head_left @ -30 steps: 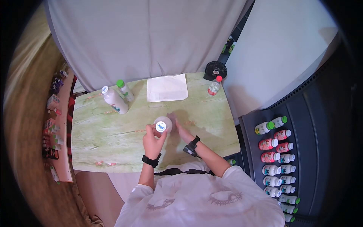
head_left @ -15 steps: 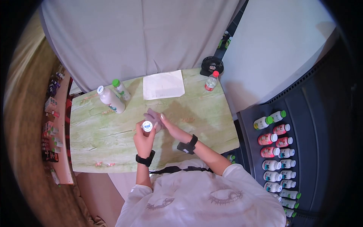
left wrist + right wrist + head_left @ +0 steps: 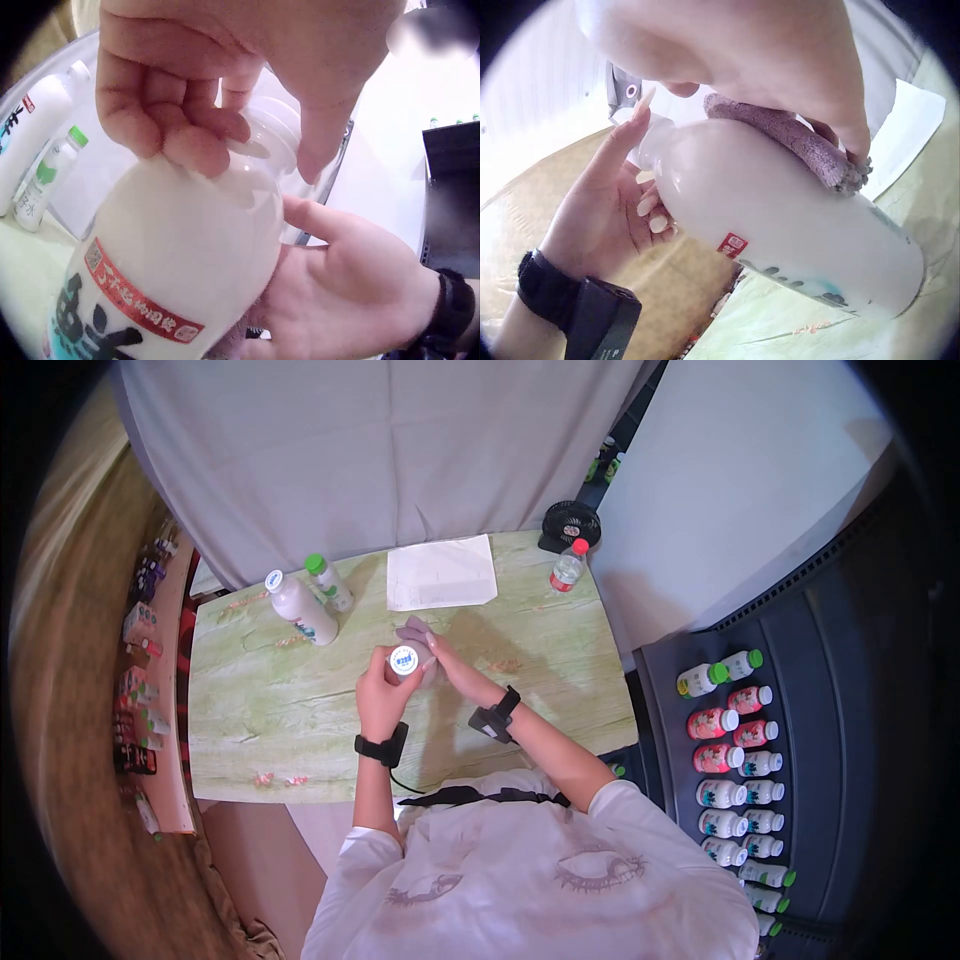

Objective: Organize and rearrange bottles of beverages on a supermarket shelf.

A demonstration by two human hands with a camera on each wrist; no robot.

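Head view: grey cloth curtain (image 3: 270, 450) spans the top of the frame; green-marbled rectangular table (image 3: 290, 730) occupies the centre. Black slatted shelf unit (image 3: 820, 760), lower right, holds two columns of bottles: white with green caps, pink with white caps, white with white caps.

Sheet of white paper (image 3: 442, 573) lies flat, upper middle of the tabletop.

Main item: tall, opaque white plastic bottle (image 3: 780, 217), at frame centre over the table. Cap end faces up toward the head camera. Long axis in the right wrist view: neck at upper left, base at lower right; in the left wrist view, neck at upper right, body running to lower left. Contents hidden by the opaque wall.

Similar tall white bottle with white cap (image 3: 303, 610) stands upper left on the table; contents not visible. Slimmer white bottle with green cap (image 3: 332, 586) just beside it.

Left hand (image 3: 382, 695): fingers curled round the held bottle's neck, below the cap; body extends beyond the grip. Right hand (image 3: 455, 670): holds the cloth against the bottle's side.

Black round fan (image 3: 570, 525) and clear plastic bottle with red cap (image 3: 567, 570): upper right of table. Fuzzy purple cloth (image 3: 787, 139): between right hand and bottle wall, touching both.
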